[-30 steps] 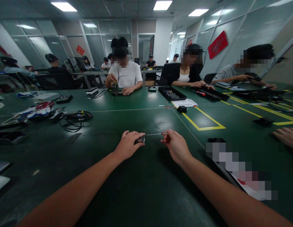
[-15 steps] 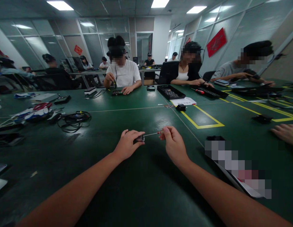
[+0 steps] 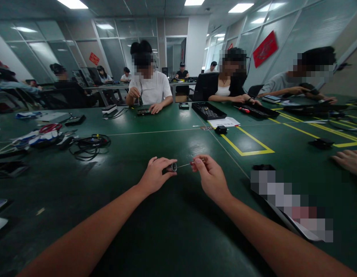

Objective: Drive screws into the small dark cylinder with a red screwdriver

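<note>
My left hand (image 3: 153,177) is closed around a small dark cylinder (image 3: 173,167), its round, shiny-rimmed end facing right between thumb and fingers. Most of the cylinder is hidden by the hand. In my right hand (image 3: 212,177), thumb and fingers pinch a slim screwdriver (image 3: 184,166) with a thin metal shaft and a bit of red near the grip. Its shaft points left at the cylinder's open end, and the tip is at or very near the rim; whether it touches I cannot tell. Both hands are over the green table (image 3: 167,227).
A pixelated item with a pale edge (image 3: 307,231) lies right of my right forearm. Black cables (image 3: 90,146) are bundled at left. Ahead are a small black block (image 3: 221,130), a white paper (image 3: 224,122) and a black tray (image 3: 209,111). Co-workers sit opposite; another person's hand (image 3: 348,161) rests at right.
The view has shifted slightly. My right hand has turned a little around the screwdriver, and its fingers sit slightly closer to the cylinder. The left hand keeps its grip.
</note>
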Demonstrator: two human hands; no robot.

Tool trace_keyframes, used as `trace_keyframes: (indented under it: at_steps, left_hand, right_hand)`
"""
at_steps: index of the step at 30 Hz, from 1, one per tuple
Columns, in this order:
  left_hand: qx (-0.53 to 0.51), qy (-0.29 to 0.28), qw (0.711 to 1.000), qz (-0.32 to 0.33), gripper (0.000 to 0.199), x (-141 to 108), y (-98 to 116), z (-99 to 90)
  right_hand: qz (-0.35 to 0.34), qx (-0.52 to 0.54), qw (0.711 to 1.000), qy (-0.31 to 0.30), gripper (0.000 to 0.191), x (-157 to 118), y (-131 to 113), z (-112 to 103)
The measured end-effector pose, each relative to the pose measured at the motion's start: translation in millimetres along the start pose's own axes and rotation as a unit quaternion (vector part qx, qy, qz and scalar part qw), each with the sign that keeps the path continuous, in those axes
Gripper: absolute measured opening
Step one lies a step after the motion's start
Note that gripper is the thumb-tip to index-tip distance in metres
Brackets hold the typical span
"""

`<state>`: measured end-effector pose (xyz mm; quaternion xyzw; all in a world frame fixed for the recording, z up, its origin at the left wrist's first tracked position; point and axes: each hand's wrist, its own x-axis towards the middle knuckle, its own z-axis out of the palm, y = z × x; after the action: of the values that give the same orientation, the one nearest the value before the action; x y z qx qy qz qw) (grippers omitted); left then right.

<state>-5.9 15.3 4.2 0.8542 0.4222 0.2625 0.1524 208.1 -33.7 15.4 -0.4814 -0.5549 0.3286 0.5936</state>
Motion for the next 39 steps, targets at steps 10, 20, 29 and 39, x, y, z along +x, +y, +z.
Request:
trace_keyframes:
  at_steps: [10, 20, 29, 39]
  left_hand:
    - [-0.007, 0.030, 1.000, 0.007, 0.039, 1.3, -3.3, 2.9]
    - [0.000, 0.050, 0.999, 0.010, 0.040, 2.8, -3.3, 1.4]
    - [-0.004, 0.050, 0.999, 0.013, 0.040, 2.2, -0.2, 0.7]
    - [-0.015, 0.068, 0.997, 0.016, 0.040, 2.9, -5.1, 3.9]
  right_hand:
    - [-0.008, 0.004, 1.000, -0.025, 0.022, 0.8, -0.4, -0.6]
    - [0.004, 0.019, 0.999, -0.027, 0.021, 4.4, 1.3, -0.2]
    - [-0.008, -0.008, 0.999, -0.031, 0.020, 0.9, 1.4, -0.3]
    - [0.007, 0.027, 0.999, -0.021, 0.022, 3.9, -0.8, 0.8]
